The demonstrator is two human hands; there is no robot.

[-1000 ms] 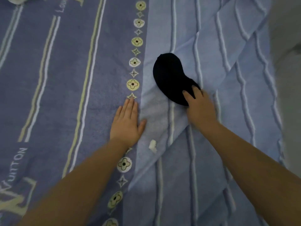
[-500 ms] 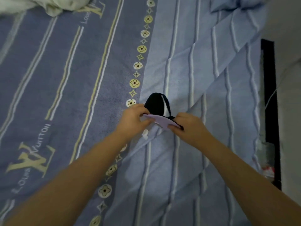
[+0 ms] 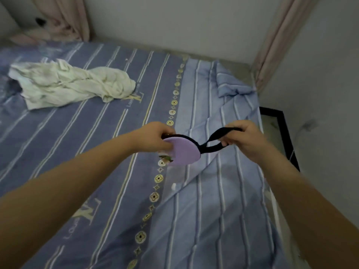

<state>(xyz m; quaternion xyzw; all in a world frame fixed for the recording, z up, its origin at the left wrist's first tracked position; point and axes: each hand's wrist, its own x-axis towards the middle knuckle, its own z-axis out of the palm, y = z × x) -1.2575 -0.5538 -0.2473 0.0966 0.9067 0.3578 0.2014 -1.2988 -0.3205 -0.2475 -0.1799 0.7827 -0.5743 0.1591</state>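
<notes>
Here my left hand (image 3: 155,137) pinches the lilac pad of the eye mask (image 3: 184,154), and my right hand (image 3: 245,137) grips its black strap (image 3: 221,131). The mask hangs above the bed (image 3: 93,156), nearer its right edge.

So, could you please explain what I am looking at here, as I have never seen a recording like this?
There is no machine here. A person wears one wide-angle camera on the head, looking forward and down, so the two bare forearms reaching into the picture are their own.

The left hand grips the pad of a sleep mask, whose lilac side faces us. The right hand pinches its black strap and holds it out to the side. The mask is held in the air above the bed.

Below lies a purple striped bedsheet, with a light blue striped cover on the right. A crumpled white cloth lies further back. Pale curtains hang by the wall.
</notes>
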